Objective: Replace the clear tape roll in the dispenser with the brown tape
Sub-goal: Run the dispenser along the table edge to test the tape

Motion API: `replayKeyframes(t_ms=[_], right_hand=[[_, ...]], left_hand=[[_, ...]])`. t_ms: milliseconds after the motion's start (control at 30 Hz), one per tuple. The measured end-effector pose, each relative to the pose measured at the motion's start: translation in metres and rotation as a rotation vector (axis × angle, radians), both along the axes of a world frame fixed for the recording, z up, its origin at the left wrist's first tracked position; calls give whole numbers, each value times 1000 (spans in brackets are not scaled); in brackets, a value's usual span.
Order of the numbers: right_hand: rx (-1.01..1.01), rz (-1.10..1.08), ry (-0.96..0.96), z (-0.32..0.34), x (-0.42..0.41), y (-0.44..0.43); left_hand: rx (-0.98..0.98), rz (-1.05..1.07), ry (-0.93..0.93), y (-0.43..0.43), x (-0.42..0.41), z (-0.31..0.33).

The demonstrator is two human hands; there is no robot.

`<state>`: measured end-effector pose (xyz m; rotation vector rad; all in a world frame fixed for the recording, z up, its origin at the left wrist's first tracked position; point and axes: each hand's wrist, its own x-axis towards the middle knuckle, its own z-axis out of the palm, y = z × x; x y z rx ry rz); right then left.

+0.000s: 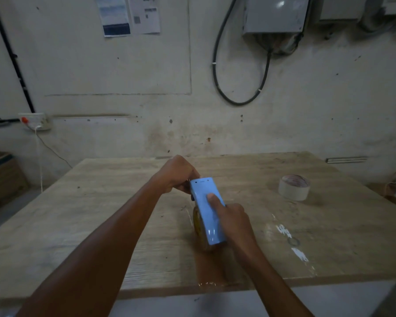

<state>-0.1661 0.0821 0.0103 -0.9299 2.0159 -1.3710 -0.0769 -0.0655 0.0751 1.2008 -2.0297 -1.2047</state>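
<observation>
A light blue tape dispenser [207,209] lies over the middle of the wooden table [101,216]. A brown tape roll [198,225] shows under its left side. My right hand [232,218] grips the dispenser from the right, thumb pressed on its top. My left hand [175,173] is closed around the dispenser's far end. A strip of brown tape [212,268] runs from the dispenser to the table's near edge. A pale roll with a white core [294,187], seemingly the clear tape, stands on the table to the right, apart from both hands.
White tape scraps and a small ring [294,241] lie on the table at the right. A cardboard box [2,177] stands on the floor at the left. A wall with a socket [34,121] and cables rises behind the table.
</observation>
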Motion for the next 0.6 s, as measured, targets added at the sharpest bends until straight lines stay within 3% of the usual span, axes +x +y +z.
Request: replayKeyframes(t_ms=[167, 600], right_hand=[[72, 21, -100, -5, 3, 23], [184, 30, -183, 6, 0, 107]], left_hand=[[42, 71, 20, -6, 0, -11], [43, -112, -103, 32, -39, -44]])
